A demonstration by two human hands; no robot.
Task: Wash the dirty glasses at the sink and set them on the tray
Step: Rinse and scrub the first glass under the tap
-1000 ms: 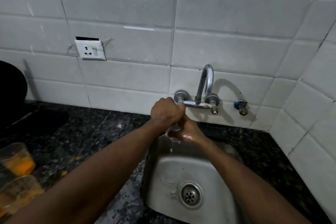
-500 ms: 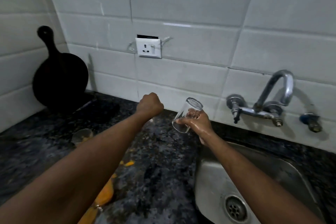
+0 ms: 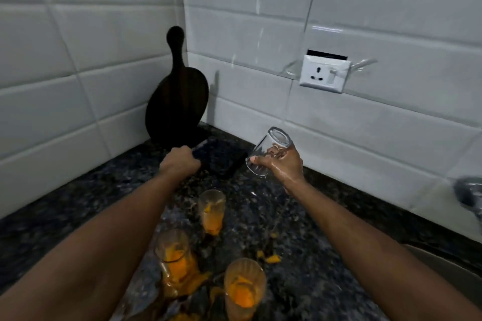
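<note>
My right hand holds a clear, wet glass tilted mouth-down above the dark granite counter. It hangs just right of a dark flat tray lying near the back wall. My left hand is a closed fist at the tray's left edge; whether it grips the tray is unclear. Three dirty glasses with orange residue stand between my forearms: one further back, one on the left and one nearest me.
A dark wooden paddle board leans in the tiled corner behind the tray. A white wall socket is above the counter. Orange scraps litter the counter. The tap and sink rim show at the right edge.
My view and both hands swung left from the tap and sink to the counter corner. My right hand carried the rinsed glass over beside the tray, and my left fist reached the tray's edge.
</note>
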